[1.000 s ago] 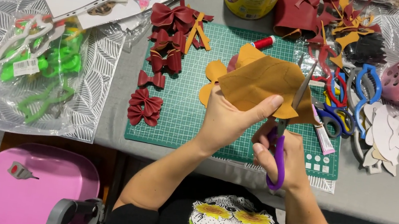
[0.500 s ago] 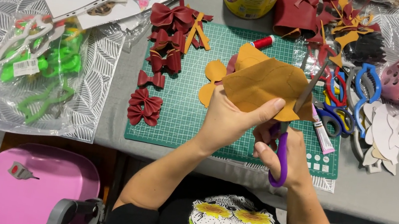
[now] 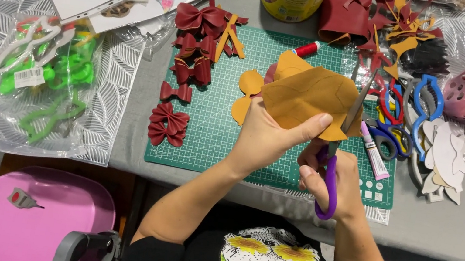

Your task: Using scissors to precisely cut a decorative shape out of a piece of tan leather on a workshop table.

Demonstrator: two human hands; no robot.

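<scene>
Cutting mustard leather piece (image 3: pixel 311 99) over green mat (image 3: pixel 212 140) | L hand (image 3: pixel 268 139) pinches it, R hand (image 3: pixel 332 179) closed thru purple scissors (image 3: pixel 336 158) | blades at right edge, shape mostly uncut | dark-red bows (image 3: pixel 184 62) finished beside.

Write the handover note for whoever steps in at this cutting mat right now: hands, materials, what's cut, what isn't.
Left hand: pinching the mustard leather sheet above the green cutting mat.
Right hand: in the purple-handled scissors, blades at the sheet's right edge.
Done: dark red bows lie along the mat's left side; mustard cut shapes lie under the sheet.
Left: the sheet looks mostly uncut. Spare scissors lie right of the mat.
</scene>
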